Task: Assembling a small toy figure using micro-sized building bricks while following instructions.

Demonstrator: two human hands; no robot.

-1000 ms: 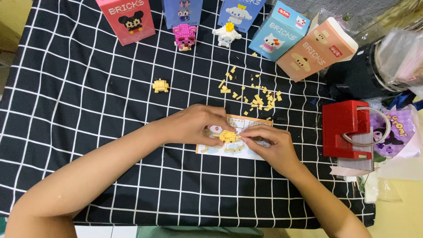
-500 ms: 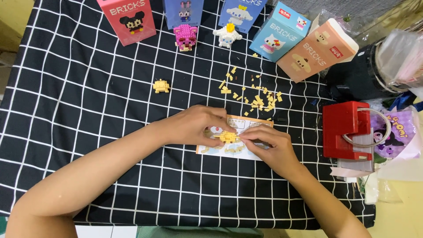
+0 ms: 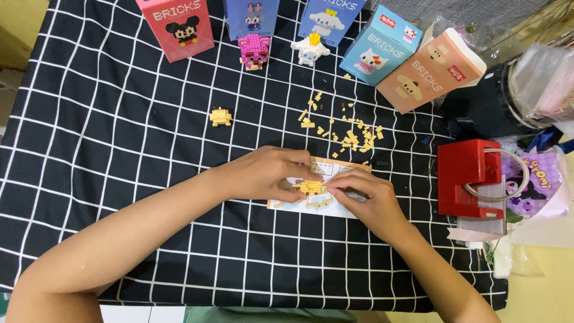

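Note:
My left hand (image 3: 266, 173) and my right hand (image 3: 365, 200) meet over an instruction sheet (image 3: 335, 206) lying on the black grid-patterned cloth (image 3: 119, 149). Between their fingertips sits a small yellow brick build (image 3: 310, 188); both hands pinch it from either side. A scatter of several loose yellow bricks (image 3: 350, 131) lies just beyond the sheet. A separate small yellow brick piece (image 3: 220, 116) rests alone to the left.
Along the far edge stand brick boxes: a pink box (image 3: 176, 27), two blue boxes (image 3: 382, 51) and a peach box (image 3: 433, 72), with a pink figure (image 3: 254, 51) and a white figure (image 3: 310, 51). A red box (image 3: 469, 176) and plastic bags (image 3: 538, 90) crowd the right.

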